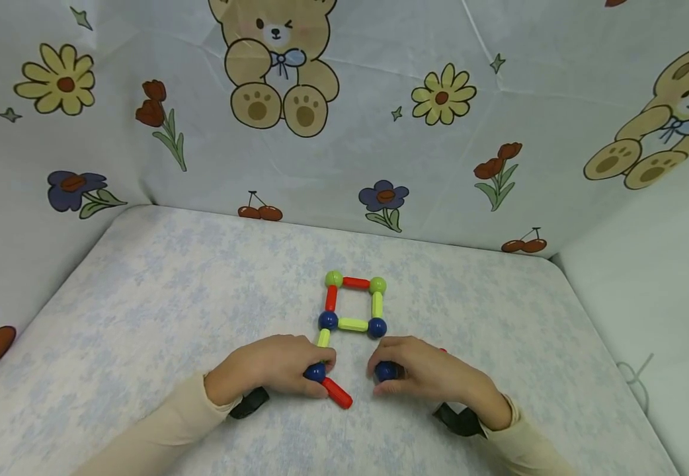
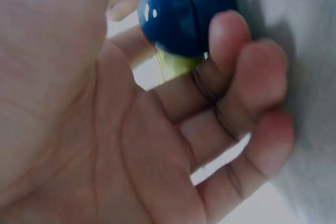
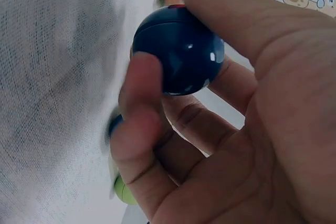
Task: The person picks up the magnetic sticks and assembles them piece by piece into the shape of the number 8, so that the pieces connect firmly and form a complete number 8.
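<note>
In the head view, a square of rods and balls lies on the table: two light-green balls [image 1: 377, 285] at the far corners and two blue balls [image 1: 328, 320] at the near ones. From the left blue corner a yellow-green rod [image 1: 323, 338] runs towards me to another blue ball [image 1: 316, 372], which my left hand [image 1: 282, 363] pinches. A red rod [image 1: 338, 394] points away from that ball, towards the near right. My right hand [image 1: 430, 371] grips a separate blue ball [image 3: 178, 51] between thumb and fingers, just below the square's right near corner.
A small red tip [image 1: 442, 350] shows behind the right hand, mostly hidden. The pale patterned table [image 1: 202, 277] meets a printed cloth wall [image 1: 344, 165] at the back and sides. A thin pale cord [image 1: 636, 377] hangs past the right edge.
</note>
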The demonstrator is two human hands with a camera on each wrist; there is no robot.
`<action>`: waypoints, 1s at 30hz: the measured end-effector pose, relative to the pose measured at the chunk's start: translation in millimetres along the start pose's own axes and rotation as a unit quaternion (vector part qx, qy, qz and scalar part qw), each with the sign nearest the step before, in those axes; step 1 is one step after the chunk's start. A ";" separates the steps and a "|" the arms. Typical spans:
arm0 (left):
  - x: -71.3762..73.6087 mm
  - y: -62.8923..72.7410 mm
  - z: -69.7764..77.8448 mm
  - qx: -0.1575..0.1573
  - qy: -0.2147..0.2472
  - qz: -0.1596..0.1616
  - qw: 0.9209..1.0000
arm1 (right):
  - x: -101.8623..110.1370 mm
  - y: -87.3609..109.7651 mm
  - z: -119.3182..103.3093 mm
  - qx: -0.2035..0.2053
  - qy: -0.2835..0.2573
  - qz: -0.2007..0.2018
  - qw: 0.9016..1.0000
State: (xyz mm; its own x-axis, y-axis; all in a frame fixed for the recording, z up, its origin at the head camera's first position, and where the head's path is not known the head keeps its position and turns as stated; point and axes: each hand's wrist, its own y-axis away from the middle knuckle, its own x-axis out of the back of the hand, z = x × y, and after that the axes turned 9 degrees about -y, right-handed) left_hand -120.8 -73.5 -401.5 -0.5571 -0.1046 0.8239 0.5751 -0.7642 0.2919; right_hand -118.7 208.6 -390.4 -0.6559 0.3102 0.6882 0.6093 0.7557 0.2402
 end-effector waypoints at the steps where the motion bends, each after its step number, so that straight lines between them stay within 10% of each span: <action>1: -0.7 0.0 2.0 0.008 -0.009 0.002 1.000 | -0.3 -0.2 -0.1 -0.001 0.000 0.001 1.000; 14: -2.0 -0.9 7.8 0.034 -0.045 0.001 0.998 | -5.4 0.9 -3.7 0.011 0.000 0.047 0.999; 30: -2.8 -1.1 7.5 0.031 -0.047 0.003 0.998 | -11.4 -2.9 -9.5 0.003 -0.009 0.003 1.000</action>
State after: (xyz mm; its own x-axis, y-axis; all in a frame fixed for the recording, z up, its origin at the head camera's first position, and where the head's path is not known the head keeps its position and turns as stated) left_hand -115.3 -67.6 -400.5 -0.4975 -0.0465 0.8662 0.6151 -0.7230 0.3145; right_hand -108.7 197.4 -392.4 -0.6600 0.3246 0.6775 0.6109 0.7569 0.2324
